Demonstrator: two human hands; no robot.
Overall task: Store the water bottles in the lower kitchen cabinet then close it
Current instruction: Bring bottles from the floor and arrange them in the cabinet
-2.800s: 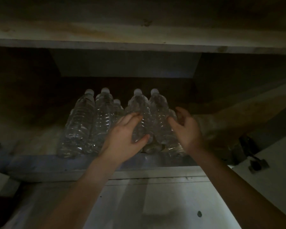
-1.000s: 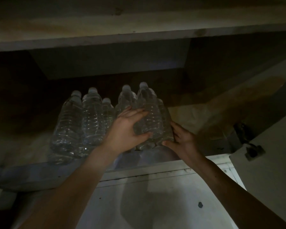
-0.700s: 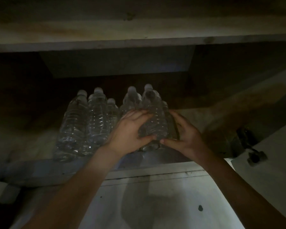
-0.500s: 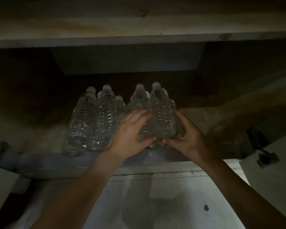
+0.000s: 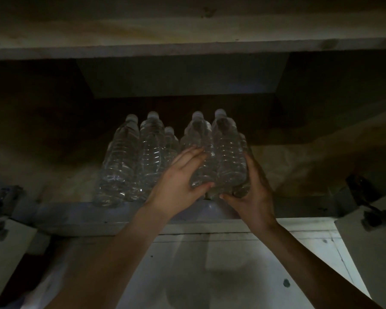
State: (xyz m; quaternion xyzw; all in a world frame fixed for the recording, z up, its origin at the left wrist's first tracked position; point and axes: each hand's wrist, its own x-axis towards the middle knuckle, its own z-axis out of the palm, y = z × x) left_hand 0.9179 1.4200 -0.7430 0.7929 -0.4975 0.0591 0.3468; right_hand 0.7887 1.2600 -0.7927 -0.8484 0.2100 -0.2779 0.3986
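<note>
Clear water bottles (image 5: 218, 157) upright in cabinet (image 5: 321, 121); left hand (image 5: 179, 186), right hand (image 5: 252, 192) grip pair.

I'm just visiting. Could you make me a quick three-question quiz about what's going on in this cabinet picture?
1. True or false: both hands are on the water bottles.
2. Which is open: A) the cabinet, B) a drawer, C) a fridge?
3. Fill in: the bottles stand ____, caps up.

Key:
1. True: the left hand and right hand press the right-hand water bottles from both sides.
2. A: the cabinet is open, and its right door is swung out.
3. upright
</note>
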